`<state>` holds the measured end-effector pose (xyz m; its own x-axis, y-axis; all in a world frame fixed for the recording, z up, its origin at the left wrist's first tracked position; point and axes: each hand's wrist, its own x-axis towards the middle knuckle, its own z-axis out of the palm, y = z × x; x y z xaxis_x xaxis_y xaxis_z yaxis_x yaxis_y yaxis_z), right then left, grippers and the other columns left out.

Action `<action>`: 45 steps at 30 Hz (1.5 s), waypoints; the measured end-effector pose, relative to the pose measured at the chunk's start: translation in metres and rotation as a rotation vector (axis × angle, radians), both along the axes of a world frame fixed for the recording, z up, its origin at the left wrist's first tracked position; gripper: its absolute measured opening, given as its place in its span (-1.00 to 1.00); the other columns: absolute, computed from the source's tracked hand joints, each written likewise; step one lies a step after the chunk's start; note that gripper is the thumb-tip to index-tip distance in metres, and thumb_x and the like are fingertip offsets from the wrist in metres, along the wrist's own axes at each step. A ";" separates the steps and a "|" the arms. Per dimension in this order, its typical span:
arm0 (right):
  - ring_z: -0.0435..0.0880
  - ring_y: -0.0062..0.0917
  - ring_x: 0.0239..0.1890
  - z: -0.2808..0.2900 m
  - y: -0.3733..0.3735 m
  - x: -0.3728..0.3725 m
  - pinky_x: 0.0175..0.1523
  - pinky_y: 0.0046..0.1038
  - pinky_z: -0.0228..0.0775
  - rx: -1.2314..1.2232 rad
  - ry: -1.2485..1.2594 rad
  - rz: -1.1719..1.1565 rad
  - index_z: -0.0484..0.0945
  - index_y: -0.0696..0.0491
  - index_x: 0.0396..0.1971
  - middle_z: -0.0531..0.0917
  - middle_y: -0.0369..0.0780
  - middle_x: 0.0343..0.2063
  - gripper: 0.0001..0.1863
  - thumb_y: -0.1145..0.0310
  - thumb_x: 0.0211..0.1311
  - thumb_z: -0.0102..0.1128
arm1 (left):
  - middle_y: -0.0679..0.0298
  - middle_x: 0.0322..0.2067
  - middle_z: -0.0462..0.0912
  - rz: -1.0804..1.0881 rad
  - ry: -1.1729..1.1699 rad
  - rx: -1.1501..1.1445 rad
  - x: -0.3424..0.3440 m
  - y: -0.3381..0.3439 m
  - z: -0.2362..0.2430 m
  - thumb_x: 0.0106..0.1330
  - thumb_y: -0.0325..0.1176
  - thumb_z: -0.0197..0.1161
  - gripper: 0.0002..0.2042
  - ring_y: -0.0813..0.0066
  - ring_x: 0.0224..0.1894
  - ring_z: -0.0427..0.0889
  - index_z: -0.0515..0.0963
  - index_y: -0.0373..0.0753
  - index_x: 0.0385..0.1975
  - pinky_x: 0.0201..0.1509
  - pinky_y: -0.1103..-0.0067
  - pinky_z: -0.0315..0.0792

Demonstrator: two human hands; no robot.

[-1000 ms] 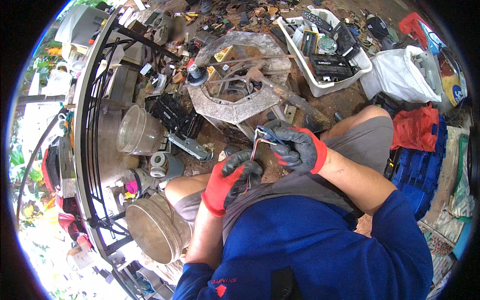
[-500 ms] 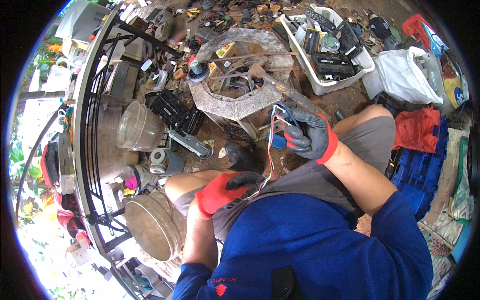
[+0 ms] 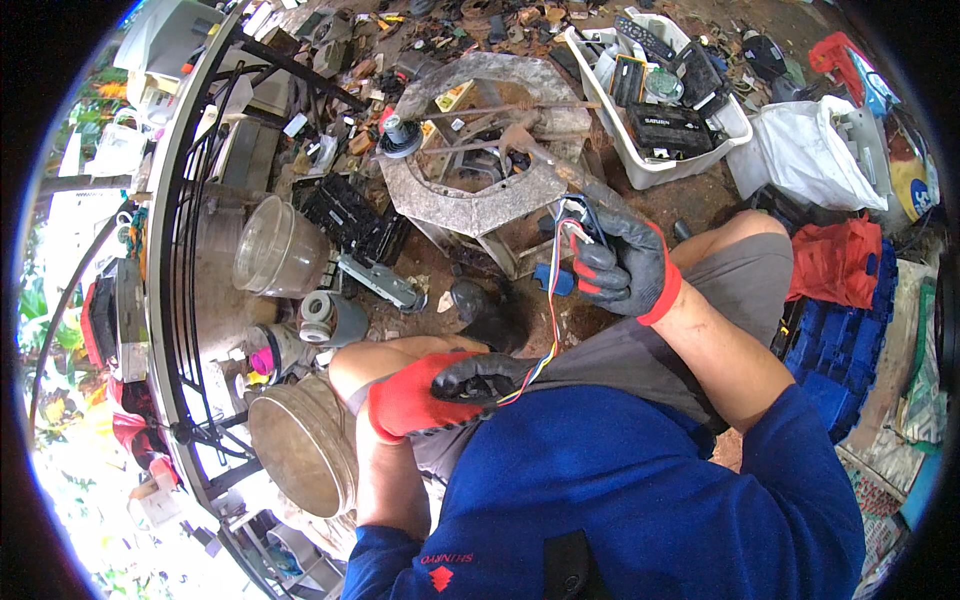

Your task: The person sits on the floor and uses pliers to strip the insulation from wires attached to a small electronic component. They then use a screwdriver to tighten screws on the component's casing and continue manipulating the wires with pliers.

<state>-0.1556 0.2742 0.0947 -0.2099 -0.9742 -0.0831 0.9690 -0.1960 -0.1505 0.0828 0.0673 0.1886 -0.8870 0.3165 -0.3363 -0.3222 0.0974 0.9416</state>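
The person sits with knees apart, both hands in red-and-black gloves above the lap. The right hand (image 3: 625, 265), raised over the right thigh, has its fingers bent round a small dark-blue part (image 3: 573, 208), gripping it with the end pointing away from the body; how the fingertips press on it is partly hidden. From this part a bundle of thin multicoloured wires (image 3: 554, 325) hangs in a loose curve toward the lap and runs to the left hand (image 3: 440, 392), whose fingers are curled with the thumb folded over, grasping the lower stretch of the bundle; the exact pinch point is hard to see. The wires thus span the gap between the two hands, which are well apart. On the ground beyond them, near the right hand, lies a small blue block (image 3: 553, 279). Ahead stands an octagonal metal frame (image 3: 500, 213), with a rusty hammer-like tool (image 3: 570, 178) lying across it and a grey round part (image 3: 399, 137) on its left side. To its right sits a white plastic bin (image 3: 690, 170) filled with a black box-shaped device (image 3: 668, 133) and other parts, just beside a white sack (image 3: 805, 150). At the left are a clear plastic tub (image 3: 283, 255) and a dirty beige bucket (image 3: 300, 450).
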 end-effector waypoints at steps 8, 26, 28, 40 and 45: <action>0.31 -0.66 -0.77 -0.005 0.000 0.000 -0.69 -0.59 0.12 -0.053 -0.077 0.037 0.48 0.09 -0.09 0.45 -0.32 -0.64 -0.63 0.05 0.44 0.07 | 0.19 0.05 0.65 0.193 -0.170 -0.114 -0.001 0.006 -0.001 0.20 -0.58 0.29 -0.50 0.46 0.03 0.61 0.47 -0.36 0.21 0.16 0.52 0.46; 0.24 -0.67 -0.80 -0.005 0.003 -0.004 -0.70 -0.58 0.08 -0.129 0.017 0.044 0.51 0.11 0.06 0.43 -0.34 -0.67 -0.59 0.11 0.47 -0.03 | 0.03 -0.15 0.69 0.399 -0.062 -0.558 0.017 -0.018 -0.018 0.26 -0.52 0.17 -0.66 0.33 -0.08 0.66 0.55 -0.36 0.04 0.05 0.47 0.49; 0.22 -0.67 -0.81 -0.003 0.003 -0.003 -0.70 -0.58 0.08 -0.118 0.033 0.042 0.52 0.11 0.07 0.41 -0.35 -0.69 -0.59 0.11 0.48 -0.04 | 0.07 -0.17 0.68 0.465 -0.046 -0.496 0.018 -0.022 -0.019 0.26 -0.54 0.15 -0.69 0.39 -0.08 0.64 0.54 -0.39 0.02 0.05 0.50 0.47; 0.25 -0.62 -0.78 0.004 0.006 0.001 -0.66 -0.53 0.07 0.184 0.333 0.001 0.61 0.03 -0.05 0.36 -0.36 -0.75 -0.61 0.05 0.49 -0.05 | 0.20 -0.16 0.69 0.631 0.120 -0.462 0.040 -0.049 -0.023 0.40 -0.59 0.03 -0.84 0.56 -0.19 0.59 0.57 -0.33 -0.18 -0.10 0.65 0.39; 0.25 -0.64 -0.81 -0.001 0.006 0.003 -0.69 -0.56 0.06 0.200 0.276 -0.019 0.58 0.17 -0.03 0.40 -0.34 -0.72 -0.56 0.09 0.51 -0.09 | 0.14 -0.18 0.64 0.678 -0.029 -0.391 0.042 -0.056 -0.016 0.22 -0.65 0.19 -0.78 0.39 -0.09 0.62 0.58 -0.41 -0.13 0.07 0.53 0.44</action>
